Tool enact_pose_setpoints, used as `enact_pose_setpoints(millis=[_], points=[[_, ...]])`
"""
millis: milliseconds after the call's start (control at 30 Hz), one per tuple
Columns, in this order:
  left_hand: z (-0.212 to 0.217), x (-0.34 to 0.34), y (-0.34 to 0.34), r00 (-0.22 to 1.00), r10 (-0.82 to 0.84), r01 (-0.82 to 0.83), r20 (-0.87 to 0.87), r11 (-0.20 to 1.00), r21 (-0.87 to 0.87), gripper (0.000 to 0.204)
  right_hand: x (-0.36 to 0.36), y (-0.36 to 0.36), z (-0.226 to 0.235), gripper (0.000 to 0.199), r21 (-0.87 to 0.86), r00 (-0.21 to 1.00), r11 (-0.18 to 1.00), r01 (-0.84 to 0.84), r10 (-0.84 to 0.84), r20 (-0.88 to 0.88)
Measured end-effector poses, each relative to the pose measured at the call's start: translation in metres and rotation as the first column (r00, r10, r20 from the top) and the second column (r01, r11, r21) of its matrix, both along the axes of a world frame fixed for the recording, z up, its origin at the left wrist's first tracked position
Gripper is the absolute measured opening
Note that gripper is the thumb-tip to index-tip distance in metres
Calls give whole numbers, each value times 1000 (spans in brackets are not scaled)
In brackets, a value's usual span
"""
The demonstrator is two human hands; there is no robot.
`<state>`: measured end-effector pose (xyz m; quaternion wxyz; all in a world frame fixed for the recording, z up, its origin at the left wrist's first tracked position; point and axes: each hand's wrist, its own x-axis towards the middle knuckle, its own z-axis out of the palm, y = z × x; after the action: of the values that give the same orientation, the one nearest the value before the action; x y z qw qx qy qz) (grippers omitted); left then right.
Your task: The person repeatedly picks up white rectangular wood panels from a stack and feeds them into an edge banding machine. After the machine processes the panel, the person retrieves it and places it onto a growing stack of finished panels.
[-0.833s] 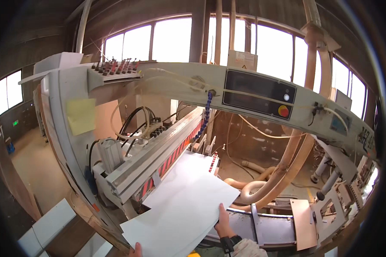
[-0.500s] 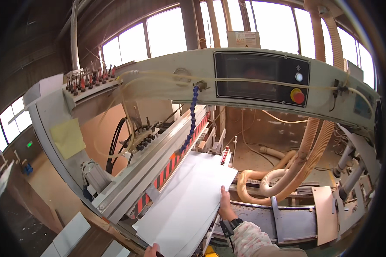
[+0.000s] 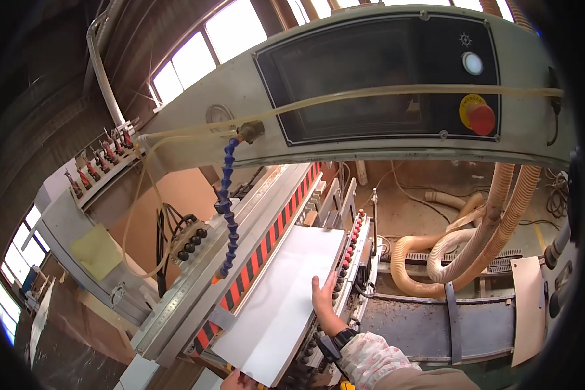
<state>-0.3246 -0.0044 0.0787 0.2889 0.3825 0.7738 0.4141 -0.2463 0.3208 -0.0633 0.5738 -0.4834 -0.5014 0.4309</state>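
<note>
A white rectangular panel lies flat along the machine bed, between a red-and-black striped rail and a row of red-topped pegs. My right hand rests against the panel's right edge, thumb and fingers stretched out and apart. At the lower edge of the picture my left hand, partly cut off, grips the panel's near end; some of its fingers are hidden. A blue jointed hose with an orange tip hangs beside the panel's left side.
Overhead spans a pale machine beam with a dark control panel and a red stop button. Ribbed dust hoses coil at the right, behind a grey tray. A rack of red-and-black tool bits sits upper left.
The panel, earlier raised and skewed between both hands, now lies flat alongside the striped rail. My right hand has loosened from gripping to resting along its edge. The view has moved closer.
</note>
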Motion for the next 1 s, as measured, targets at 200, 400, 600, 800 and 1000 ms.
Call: enact_pose_setpoints(millis=[200, 400, 600, 800, 1000], points=[[-36, -25, 22, 496, 236, -514, 836, 856, 64, 31, 7, 8, 29, 74, -53, 985, 997, 53, -61, -162], [-66, -31, 0, 780, 183, -324, 598, 936, 135, 28, -6, 9, 11, 67, -13, 931, 998, 61, -62, -360], [-70, -21, 12, 877, 279, -330, 392, 942, 67, 33, 0, -32, 15, 69, 5, 898, 1000, 29, -24, -439], [-50, -7, 15, 762, 221, -392, 608, 906, 161, 36, 1, -34, 28, 66, 4, 924, 996, 84, -76, -376], [-57, 11, -9, 877, -55, 38, -476, 998, -46, 88, -6, -27, 4, 79, 6, 924, 972, 234, -220, -313]])
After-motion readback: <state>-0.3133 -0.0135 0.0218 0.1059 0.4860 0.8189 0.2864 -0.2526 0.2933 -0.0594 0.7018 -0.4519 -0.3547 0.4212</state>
